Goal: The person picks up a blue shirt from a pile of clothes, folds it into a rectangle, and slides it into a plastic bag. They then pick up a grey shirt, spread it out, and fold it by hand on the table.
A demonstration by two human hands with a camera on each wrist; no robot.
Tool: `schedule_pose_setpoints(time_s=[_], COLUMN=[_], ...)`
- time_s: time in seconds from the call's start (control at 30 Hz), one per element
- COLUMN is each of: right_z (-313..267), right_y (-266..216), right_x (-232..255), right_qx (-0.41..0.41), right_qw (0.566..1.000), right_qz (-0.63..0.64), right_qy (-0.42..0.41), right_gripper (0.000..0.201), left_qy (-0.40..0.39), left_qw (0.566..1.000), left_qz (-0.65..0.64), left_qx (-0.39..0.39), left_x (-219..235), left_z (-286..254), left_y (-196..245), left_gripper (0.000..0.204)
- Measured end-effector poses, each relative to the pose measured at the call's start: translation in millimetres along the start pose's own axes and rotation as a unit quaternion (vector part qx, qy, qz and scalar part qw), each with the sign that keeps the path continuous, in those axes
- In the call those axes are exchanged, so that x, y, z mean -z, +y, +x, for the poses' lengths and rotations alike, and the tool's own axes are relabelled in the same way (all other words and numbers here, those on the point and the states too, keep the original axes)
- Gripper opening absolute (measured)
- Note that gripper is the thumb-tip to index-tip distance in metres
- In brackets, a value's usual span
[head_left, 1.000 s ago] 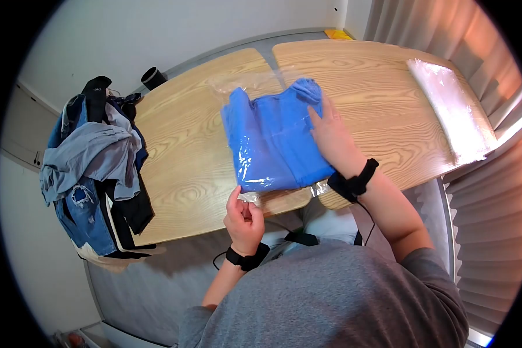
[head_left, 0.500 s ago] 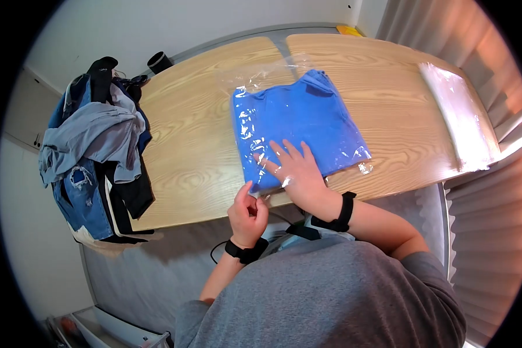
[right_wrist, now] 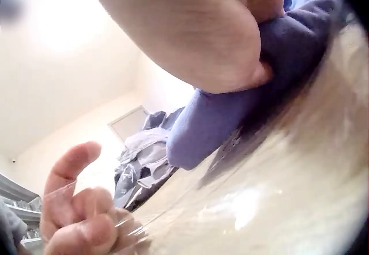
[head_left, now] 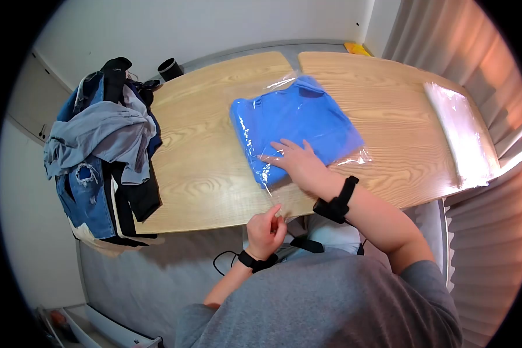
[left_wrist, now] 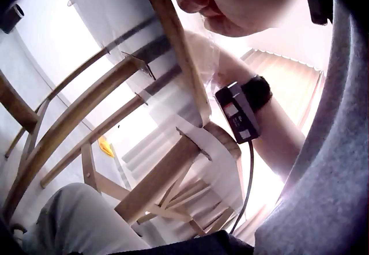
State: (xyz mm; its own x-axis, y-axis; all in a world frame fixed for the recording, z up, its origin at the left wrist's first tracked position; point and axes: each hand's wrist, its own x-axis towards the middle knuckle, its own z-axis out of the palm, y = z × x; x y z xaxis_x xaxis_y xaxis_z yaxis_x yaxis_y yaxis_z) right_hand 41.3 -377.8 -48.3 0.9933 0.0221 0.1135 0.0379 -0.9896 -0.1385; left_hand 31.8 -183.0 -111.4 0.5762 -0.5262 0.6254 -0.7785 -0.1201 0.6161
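My right grip (head_left: 301, 166) is spread, fingers apart, palm down on the near part of the blue garment (head_left: 310, 113); can't tell if any film lies over those fingers. The garment's folded & sits w/in a clear bag (head_left: 362, 155), on the desk (head_left: 203, 151) in front of me, set at a slant; its far end lies nr the gap btwn the two desktops, w/ a bunched bit of cloth at the top; loose film sticks out past the cloth on the R side, w/ bright glare on it.

My left grip (head_left: 265, 233) is at the desk's near edge, just below the garment's near corner; fingers curled, pinching the bag's film, w/ the index finger sticking up; the film runs from there up twd the cloth, as the R wrist cam shows too. Black straps (head_left: 336, 200) are on both my wrists; the L wrist cam mostly gets the desk's underside & wooden legs.

At the desk's L end there's a clothes pile (head_left: 107, 139): grey cloth on top, ripped blue jeans (head_left: 87, 188) hanging over the side, black & cream pcs under; at the R end lies a stack of clear film (head_left: 461, 133), shiny w/ glare; beyond the desk, a black bin (head_left: 169, 69) nr the wall & a yellow item (head_left: 357, 50) on the floor; pleated curtain (head_left: 446, 46) on the R.
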Motion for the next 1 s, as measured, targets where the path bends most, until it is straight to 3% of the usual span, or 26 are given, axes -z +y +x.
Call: schedule_pose_setpoints(time_s=[0.1,0.2,0.23,0.27,0.3,0.33,0.37,0.43,0.47,0.5,0.53,0.57,0.6,0.63,0.67,0.7,0.73,0.8,0.83,0.93,1.0], right_z=[10.1,13.2,11.9,11.4,14.0,19.3,23.8,26.8,29.6,32.8,37.1,42.5,44.8,44.8,45.1,46.6,47.2,45.5,49.0,73.8,84.9], right_y=[8.7,11.8,14.8,17.6,22.9,30.6,37.7,38.6,31.1,23.5,15.4,7.4,3.3,3.3,3.5,4.7,9.7,23.2,30.1,52.4,60.0], right_x=[-3.7,4.1,7.9,10.8,13.4,15.4,14.4,-0.8,-2.1,-2.3,1.0,7.2,13.1,16.4,19.7,22.1,22.5,17.9,10.0,-12.3,-10.1], right_qx=[0.037,0.073,0.076,0.079,0.079,0.042,0.003,-0.052,-0.129,-0.204,-0.205,-0.243,-0.28,-0.28,-0.208,-0.128,-0.126,-0.102,-0.101,-0.224,-0.254], right_qw=[0.998,0.997,0.989,0.967,0.968,0.976,0.982,0.987,0.987,0.978,0.978,0.967,0.953,0.954,0.937,0.886,0.887,0.973,0.973,0.956,0.955], right_qz=[0.028,-0.001,0.117,0.232,0.228,0.197,0.166,0.136,0.091,0.045,0.044,0.079,0.113,0.11,0.254,0.39,0.387,0.133,0.131,-0.089,-0.069], right_qy=[0.033,-0.014,-0.041,-0.069,-0.068,-0.079,-0.091,-0.067,-0.036,-0.004,-0.009,0.006,0.021,0.02,0.12,0.218,0.218,0.16,0.161,0.168,0.139], right_gripper=[0.054,0.055,0.058,0.061,0.061,0.064,0.067,0.068,0.069,0.07,0.07,0.069,0.067,0.067,0.066,0.065,0.065,0.06,0.06,0.057,0.056], left_qy=[-0.001,0.001,0.002,-0.002,-0.005,-0.004,0.007,-0.103,-0.103,-0.207,-0.309,-0.309,-0.328,-0.343,-0.356,-0.354,-0.333,-0.335,-0.333,-0.349,-0.354], left_qw=[1.0,0.991,0.992,0.998,1.0,0.994,0.988,0.967,0.968,0.956,0.933,0.934,0.932,0.918,0.901,0.902,0.901,0.884,0.885,0.855,0.85], left_qz=[-0.012,-0.073,-0.076,-0.042,-0.008,0.034,-0.006,-0.042,-0.047,-0.037,-0.026,-0.03,0.069,0.167,0.225,0.224,0.261,0.316,0.316,0.363,0.369], left_qx=[0.005,0.108,0.104,0.054,0.007,-0.099,-0.157,-0.231,-0.226,-0.203,-0.18,-0.177,-0.142,-0.105,-0.104,-0.104,-0.093,-0.077,-0.078,-0.127,-0.13], left_x=[0.5,0.1,3.9,10.7,18.8,31.5,38.2,47.8,36.7,23.9,15.1,9.6,4.0,-0.3,-2.1,-4.5,-7.1,-9.2,-10.0,-14.1,-14.1], left_z=[-0.6,-6.6,-4.6,-0.7,3.8,9.0,20.5,62.0,70.9,78.0,79.1,75.7,72.2,69.5,66.1,60.8,55.9,48.4,45.2,41.9,44.1], left_y=[0.5,-2.5,-1.6,2.6,7.1,10.2,23.0,58.9,60.8,64.4,67.9,69.3,69.0,68.4,68.6,66.1,63.3,61.9,62.1,59.2,59.9], left_gripper=[0.036,0.039,0.039,0.045,0.052,0.057,0.048,0.036,0.036,0.033,0.031,0.031,0.034,0.037,0.046,0.046,0.049,0.058,0.058,0.062,0.061])
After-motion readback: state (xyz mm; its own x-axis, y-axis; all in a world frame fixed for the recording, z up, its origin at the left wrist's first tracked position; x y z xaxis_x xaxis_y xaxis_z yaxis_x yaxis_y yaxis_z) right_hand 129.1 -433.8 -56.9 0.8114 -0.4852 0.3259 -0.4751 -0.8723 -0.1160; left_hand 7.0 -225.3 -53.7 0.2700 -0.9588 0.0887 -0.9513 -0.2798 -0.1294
